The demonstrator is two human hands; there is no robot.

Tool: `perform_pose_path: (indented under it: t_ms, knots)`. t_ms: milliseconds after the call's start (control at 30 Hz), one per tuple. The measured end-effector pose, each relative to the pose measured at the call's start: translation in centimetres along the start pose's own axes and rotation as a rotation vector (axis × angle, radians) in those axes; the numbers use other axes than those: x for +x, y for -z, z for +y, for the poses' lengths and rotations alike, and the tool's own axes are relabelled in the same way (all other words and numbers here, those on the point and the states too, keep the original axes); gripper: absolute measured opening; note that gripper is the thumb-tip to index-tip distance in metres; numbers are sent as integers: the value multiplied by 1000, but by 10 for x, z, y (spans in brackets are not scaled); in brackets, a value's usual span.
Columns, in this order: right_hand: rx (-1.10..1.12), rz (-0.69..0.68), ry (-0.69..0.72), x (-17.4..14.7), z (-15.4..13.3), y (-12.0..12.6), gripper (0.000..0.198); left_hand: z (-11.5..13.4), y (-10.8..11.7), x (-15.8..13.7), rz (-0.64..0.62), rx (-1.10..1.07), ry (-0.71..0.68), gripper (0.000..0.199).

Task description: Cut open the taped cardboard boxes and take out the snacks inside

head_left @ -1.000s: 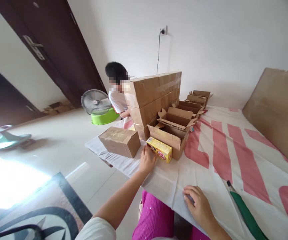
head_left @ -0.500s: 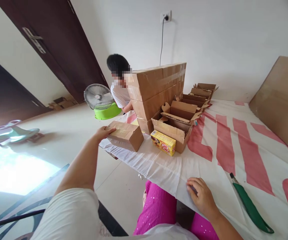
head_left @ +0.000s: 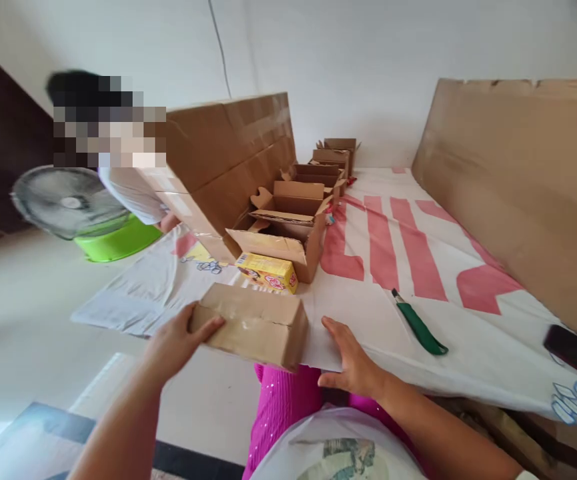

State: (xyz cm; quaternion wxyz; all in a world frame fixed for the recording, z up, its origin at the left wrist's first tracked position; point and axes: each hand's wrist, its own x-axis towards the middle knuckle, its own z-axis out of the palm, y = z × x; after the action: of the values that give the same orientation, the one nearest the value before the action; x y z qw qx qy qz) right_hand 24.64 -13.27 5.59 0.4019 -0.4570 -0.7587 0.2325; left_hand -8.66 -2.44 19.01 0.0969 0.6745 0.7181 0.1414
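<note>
- The left hand (head_left: 181,343) clasps the left end of a sealed brown cardboard box (head_left: 251,325), thumb over the top edge and fingers curled underneath, so the box is carried from that end alone.
- The right hand (head_left: 351,360) lies flat and open on the white-and-pink cloth (head_left: 378,303), just right of the box and not touching it; it holds nothing and seems to press on the cloth's front edge.
- The box sits at the cloth's near edge, slightly tilted, its right end low over the cloth.
- Just behind the box lies a yellow printed carton (head_left: 267,271), against the front of an open cardboard box (head_left: 285,237) with raised flaps.
- More open boxes line up behind that one, beside a tall taped stack (head_left: 233,163).
- Right of the box, well apart, lies a green-handled cutter (head_left: 421,327); farther right, a dark phone (head_left: 573,347).
- Behind the stack sits another person (head_left: 133,193), near a fan (head_left: 68,200).
</note>
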Motion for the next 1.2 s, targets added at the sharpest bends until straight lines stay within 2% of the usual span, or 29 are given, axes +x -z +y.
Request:
perform_pose_path:
  t_ms: [33,100,233,300,400,533,633,700,833,900,967,1067,1133,1200]
  knots:
    - [17,12,-6,-5,-3,1,111,15,-10,-11,-39,-21,-56,76]
    - [33,118,-74,-15,-4,6,115,45,-31,-31,-86,-93,-155,78]
    - [10,404,-245,-42,15,36,93,96,-72,-60,-111,-326,-346,73]
    - [-37,453,-272,-59,27,56,84,114,-91,-68,-100,-431,-454,68]
    - [-169,456,-228,-84,36,85,77,129,-112,-73,-82,-530,-586,63]
    - [-313,451,-154,-106,38,116,64,133,-125,-72,12,-591,-733,51]
    - [-509,463,-194,-111,48,129,38,128,-128,-68,71,-569,-842,45]
    - [-639,418,-233,-111,58,130,28,124,-131,-64,81,-574,-891,47]
    - [-761,324,-289,-105,71,130,33,119,-137,-59,75,-639,-957,50]
    - [-784,331,-336,-100,75,135,36,118,-139,-57,77,-664,-967,50]
    - [-795,397,-419,-93,75,146,38,119,-140,-57,78,-671,-966,50]
    - [-796,619,-521,-78,63,169,38,120,-140,-58,67,-665,-963,49]
    - [-777,766,-461,-62,42,185,36,121,-139,-59,57,-661,-955,49]
    - [-736,798,-310,-42,13,196,34,122,-139,-61,53,-654,-940,48]
